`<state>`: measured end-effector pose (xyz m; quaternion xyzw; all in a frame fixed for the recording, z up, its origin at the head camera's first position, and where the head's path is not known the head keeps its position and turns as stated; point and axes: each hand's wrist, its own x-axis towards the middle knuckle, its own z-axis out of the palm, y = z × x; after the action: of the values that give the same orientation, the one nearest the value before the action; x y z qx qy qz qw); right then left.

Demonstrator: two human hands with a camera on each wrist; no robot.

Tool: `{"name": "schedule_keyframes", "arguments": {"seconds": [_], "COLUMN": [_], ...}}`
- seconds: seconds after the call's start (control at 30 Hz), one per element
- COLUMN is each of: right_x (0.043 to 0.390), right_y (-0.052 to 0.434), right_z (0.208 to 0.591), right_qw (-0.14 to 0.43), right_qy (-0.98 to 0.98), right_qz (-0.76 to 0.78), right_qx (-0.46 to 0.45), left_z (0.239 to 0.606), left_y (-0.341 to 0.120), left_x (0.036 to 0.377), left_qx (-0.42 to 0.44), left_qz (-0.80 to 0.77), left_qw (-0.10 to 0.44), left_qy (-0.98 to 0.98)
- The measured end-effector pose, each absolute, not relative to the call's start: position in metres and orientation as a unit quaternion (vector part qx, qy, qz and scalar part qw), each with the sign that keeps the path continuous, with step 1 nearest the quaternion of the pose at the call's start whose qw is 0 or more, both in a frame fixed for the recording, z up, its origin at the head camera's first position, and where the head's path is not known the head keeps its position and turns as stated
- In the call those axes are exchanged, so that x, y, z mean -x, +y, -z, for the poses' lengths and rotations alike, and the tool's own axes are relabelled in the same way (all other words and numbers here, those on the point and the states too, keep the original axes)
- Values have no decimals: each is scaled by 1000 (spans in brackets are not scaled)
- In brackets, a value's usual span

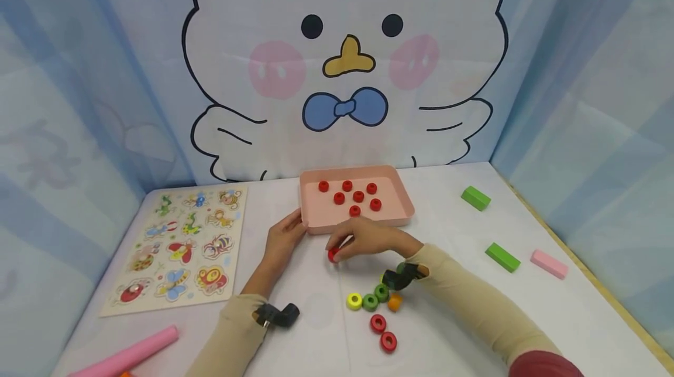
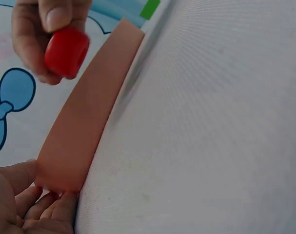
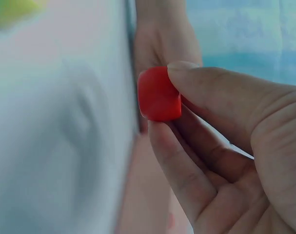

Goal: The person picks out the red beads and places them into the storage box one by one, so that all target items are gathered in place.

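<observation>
Just near of the tray point(image 1: 316, 226), right hand point(image 1: 368, 239) pinches a red ring point(image 1: 333, 255) at thumb and fingertips, left hand point(image 1: 284, 236) loosely steadies the tray's corner; shallow pinch, ring could slip and roll.

Tray front: the pink tray point(image 1: 316, 222) wall faces the right hand point(image 1: 368, 239); the left hand point(image 1: 284, 236) blocks its corner.
Right side: bare table point(image 1: 453, 236).
</observation>
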<state>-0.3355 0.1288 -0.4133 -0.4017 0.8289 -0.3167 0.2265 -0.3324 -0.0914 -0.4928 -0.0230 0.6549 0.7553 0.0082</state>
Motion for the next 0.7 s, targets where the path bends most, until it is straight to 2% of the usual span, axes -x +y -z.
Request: {"name": "schedule_keyframes", "arguments": {"seconds": [0.2, 0.33, 0.5, 0.7], "right_x": [382, 412, 437, 445], "right_y": [112, 98, 85, 78], "right_z": [396, 401, 417, 428], "right_qw": [153, 126, 114, 124], "right_qy": [878, 896, 901, 915], "right_qz": [304, 295, 312, 326], "right_qx": [337, 307, 277, 202], "left_z": [489, 490, 495, 498], "left_y": [-97, -98, -95, -93], "left_x": [334, 335, 335, 335], "left_qx": [23, 16, 15, 15], "left_qz": [-746, -746, -751, -756], "left_qw": [9, 6, -1, 0], "left_qy": [666, 666, 660, 654]}}
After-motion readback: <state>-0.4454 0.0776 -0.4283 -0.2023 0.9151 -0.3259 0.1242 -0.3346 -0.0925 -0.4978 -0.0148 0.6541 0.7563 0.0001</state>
